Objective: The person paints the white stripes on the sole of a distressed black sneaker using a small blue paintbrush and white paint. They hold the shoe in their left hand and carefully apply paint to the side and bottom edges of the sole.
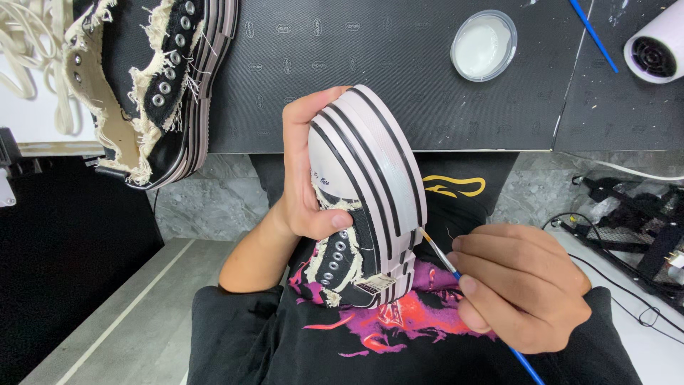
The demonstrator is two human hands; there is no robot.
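- Lying at about ten o'clock on the dark work mat point(399, 78), a second platform sneaker point(153, 85) rests on its side, black canvas with frayed cream edging, metal eyelets and a striped black-and-white sole; loose cream laces point(28, 50) trail off at its nine o'clock side.
- Gripping the held platform sneaker point(370, 185), the left hand point(306, 171) is closed around it: thumb pressed on the frayed canvas near the eyelets, fingers wrapped behind the white toe cap.
- That sneaker sits at the centre of the view, above the person's lap, toe pointing to twelve o'clock and its thick sole, white with black stripes, turned toward three o'clock.
- A black shirt point(399, 335) with a pink and red print fills the six o'clock area beneath the shoe.
- At about four o'clock from the shoe, the right hand point(520, 285) is pinched shut on a thin paintbrush point(438, 251) with a blue handle; the brush tip touches the sole's lower edge near the heel.
- At one o'clock on the mat stands a small round dish point(483, 44) of white liquid, well apart from both hands.
- Just past it at two o'clock lies another blue brush handle point(593, 34), and a white hair dryer point(657, 46) pokes in at the top right corner.
- Black cables point(627, 214) lie at three o'clock on the floor.
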